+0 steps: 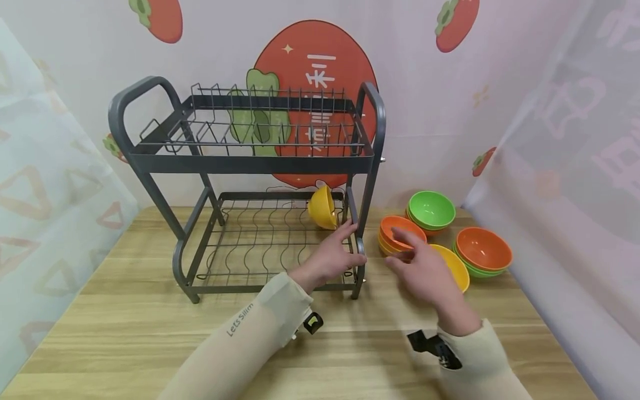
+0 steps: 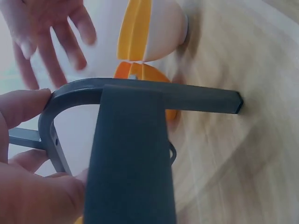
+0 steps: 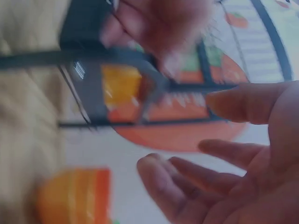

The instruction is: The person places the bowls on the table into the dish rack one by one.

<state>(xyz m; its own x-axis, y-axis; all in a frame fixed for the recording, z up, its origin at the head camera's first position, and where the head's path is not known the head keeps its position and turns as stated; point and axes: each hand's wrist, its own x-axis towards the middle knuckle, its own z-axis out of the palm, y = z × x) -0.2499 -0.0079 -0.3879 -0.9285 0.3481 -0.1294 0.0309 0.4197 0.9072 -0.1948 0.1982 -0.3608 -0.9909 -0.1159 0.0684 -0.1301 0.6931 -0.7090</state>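
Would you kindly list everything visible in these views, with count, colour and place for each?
Dish rack: one, dark grey, two tiers, standing on the table toward the back left.
Yellow bowl in rack: one, on its side at the right end of the lower tier.
Bowls beside the rack: four stacks or singles right of the rack; orange-topped stack, green-topped stack, single yellow bowl, orange bowl on green ones.
Table: one, light wood grain.
Backdrop: pale, printed with red persimmons.
Left hand: fingers on the rack's right front post.
Right hand: open, over the bowls, holding nothing.
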